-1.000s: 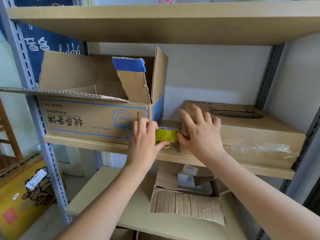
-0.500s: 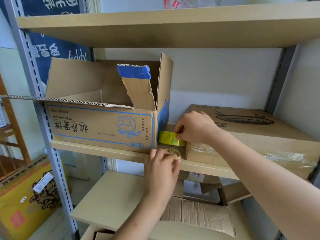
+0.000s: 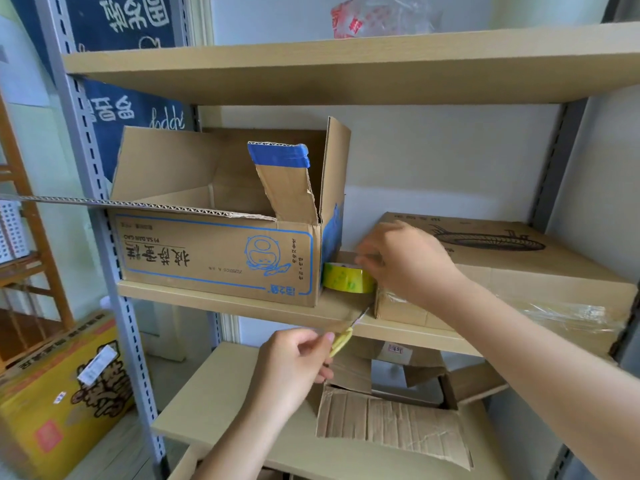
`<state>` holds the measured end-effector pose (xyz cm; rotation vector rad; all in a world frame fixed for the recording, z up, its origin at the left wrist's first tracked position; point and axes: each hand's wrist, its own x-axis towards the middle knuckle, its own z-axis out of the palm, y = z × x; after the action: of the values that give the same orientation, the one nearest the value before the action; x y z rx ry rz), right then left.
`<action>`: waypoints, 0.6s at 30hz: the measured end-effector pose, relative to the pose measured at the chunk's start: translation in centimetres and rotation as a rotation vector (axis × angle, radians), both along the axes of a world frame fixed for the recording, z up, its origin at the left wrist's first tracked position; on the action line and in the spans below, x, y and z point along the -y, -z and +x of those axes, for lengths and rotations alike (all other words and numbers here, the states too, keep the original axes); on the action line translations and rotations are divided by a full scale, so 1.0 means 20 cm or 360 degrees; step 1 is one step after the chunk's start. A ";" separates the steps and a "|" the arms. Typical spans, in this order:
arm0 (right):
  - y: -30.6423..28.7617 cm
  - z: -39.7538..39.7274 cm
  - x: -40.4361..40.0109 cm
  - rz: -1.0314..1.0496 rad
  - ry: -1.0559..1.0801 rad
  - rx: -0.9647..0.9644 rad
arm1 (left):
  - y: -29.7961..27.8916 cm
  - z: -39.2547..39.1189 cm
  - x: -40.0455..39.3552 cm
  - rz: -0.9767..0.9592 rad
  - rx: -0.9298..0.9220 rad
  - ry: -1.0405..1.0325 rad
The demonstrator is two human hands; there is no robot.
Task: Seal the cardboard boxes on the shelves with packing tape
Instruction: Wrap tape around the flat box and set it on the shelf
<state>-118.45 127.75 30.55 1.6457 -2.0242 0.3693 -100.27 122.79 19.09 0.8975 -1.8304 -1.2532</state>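
Gripping yellow-handled scissors [image 3: 343, 337] below the shelf [image 3: 242, 306] edge, the left hand [image 3: 294, 365] curls its fingers round the handles, blades pointing up toward the tape roll [image 3: 346, 279]. Beyond, the right hand [image 3: 405, 261] pinches the roll, which stands on the shelf between the open box [image 3: 214, 254] and the flat box [image 3: 519, 271].

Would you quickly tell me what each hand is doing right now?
Left hand: grips yellow-handled scissors.
Right hand: holds the tape roll.
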 end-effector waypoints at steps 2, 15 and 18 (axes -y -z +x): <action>0.10 0.05 -0.17 -0.0377 0.0075 0.0396 | 0.02 0.06 -0.04 0.0467 -0.0348 0.0014; 0.09 0.07 0.11 0.0202 -0.0029 -0.0238 | 0.01 0.04 -0.01 0.0748 -0.0617 0.0249; 0.06 0.05 0.20 0.0447 0.0019 -0.0018 | -0.03 0.06 0.03 0.0483 -0.0449 0.0141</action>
<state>-117.43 123.78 29.30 1.7915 -2.1545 0.0722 -98.98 122.24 19.71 0.7566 -1.4962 -1.6540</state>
